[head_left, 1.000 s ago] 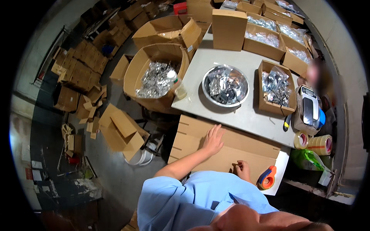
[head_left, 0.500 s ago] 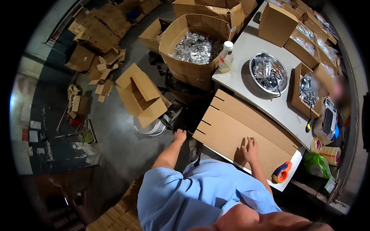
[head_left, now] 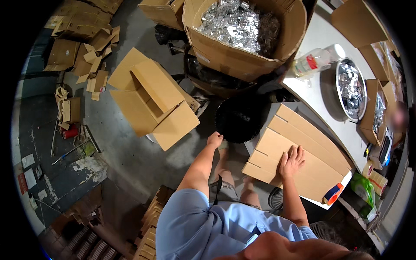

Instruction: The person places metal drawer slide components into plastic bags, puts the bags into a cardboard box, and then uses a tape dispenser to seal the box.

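Observation:
My left hand point(head_left: 215, 139) is closed at the near left rim of a dark round object point(head_left: 237, 123), perhaps a basket or a stool seat; its kind is hard to make out in the shadow. To the right, my right hand point(head_left: 292, 161) lies with fingers stretched out on flat, folded cardboard point(head_left: 310, 151) with slots cut in its edge. An orange and blue tape dispenser point(head_left: 333, 194) sits at the near right corner of that cardboard. Left of the dark object stands a cardboard box point(head_left: 158, 93) with its flaps spread.
A large carton point(head_left: 242, 60) at the back holds many small clear packets. The white table point(head_left: 320, 89) carries a bottle point(head_left: 318, 60), a metal bowl point(head_left: 365, 97) of packets and several small boxes. Loose cardboard point(head_left: 93, 60) is piled on the floor at far left.
The view has shifted, bringing the dark round object into sight beside my left hand. My right hand still rests on the cardboard, its fingers now laid flatter.

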`<state>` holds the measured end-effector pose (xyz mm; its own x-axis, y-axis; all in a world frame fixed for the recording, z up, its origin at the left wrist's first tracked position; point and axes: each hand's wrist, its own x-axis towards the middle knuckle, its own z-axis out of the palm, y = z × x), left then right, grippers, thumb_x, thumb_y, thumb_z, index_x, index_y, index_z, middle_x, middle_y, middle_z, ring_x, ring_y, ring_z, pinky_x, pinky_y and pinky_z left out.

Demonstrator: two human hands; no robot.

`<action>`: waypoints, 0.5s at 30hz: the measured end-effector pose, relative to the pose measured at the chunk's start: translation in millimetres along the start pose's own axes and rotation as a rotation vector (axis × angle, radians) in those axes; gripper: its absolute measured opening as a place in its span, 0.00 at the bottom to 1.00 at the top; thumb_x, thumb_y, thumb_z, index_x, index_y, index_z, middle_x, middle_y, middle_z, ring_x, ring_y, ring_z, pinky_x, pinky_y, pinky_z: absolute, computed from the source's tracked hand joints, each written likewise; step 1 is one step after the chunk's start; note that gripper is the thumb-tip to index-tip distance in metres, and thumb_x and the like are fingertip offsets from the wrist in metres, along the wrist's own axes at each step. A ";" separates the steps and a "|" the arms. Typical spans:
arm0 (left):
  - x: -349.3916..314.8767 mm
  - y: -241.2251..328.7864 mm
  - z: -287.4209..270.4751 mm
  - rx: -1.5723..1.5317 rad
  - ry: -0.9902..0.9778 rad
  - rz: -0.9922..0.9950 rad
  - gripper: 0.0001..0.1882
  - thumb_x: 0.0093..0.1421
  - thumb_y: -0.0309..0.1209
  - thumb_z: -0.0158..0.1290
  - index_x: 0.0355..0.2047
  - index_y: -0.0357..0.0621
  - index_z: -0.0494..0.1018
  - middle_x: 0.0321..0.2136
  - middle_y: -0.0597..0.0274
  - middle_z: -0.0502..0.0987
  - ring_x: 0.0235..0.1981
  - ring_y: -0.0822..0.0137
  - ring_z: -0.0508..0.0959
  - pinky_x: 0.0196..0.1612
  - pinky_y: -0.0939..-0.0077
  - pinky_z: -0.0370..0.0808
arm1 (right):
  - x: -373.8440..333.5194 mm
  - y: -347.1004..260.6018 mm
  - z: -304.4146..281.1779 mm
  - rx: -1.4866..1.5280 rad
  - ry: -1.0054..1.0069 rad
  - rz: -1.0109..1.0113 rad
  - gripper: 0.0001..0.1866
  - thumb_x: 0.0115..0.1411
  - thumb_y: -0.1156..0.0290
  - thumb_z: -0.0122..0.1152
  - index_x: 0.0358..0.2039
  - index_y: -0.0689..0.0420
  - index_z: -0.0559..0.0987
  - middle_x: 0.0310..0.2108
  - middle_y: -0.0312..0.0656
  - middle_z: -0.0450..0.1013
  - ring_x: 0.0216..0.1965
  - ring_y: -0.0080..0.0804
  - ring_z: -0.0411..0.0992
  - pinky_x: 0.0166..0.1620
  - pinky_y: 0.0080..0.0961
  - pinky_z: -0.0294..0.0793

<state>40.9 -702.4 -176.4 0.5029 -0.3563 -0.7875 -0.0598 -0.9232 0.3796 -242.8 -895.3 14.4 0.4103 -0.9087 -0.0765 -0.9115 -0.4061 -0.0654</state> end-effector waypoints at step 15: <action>177.1 23.8 36.5 -0.064 0.311 0.306 0.24 0.49 0.35 0.61 0.47 0.45 0.71 0.47 0.50 0.70 0.50 0.49 0.69 0.50 0.62 0.69 | 3.0 7.8 6.5 0.056 0.080 -0.073 0.29 0.54 0.60 0.49 0.56 0.54 0.62 0.60 0.51 0.53 0.62 0.53 0.46 0.62 0.49 0.41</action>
<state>97.0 -792.7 -324.5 0.7067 -0.5426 -0.4540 -0.1976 -0.7675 0.6098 -248.4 -900.6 7.1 0.4696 -0.8829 0.0095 -0.8756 -0.4670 -0.1237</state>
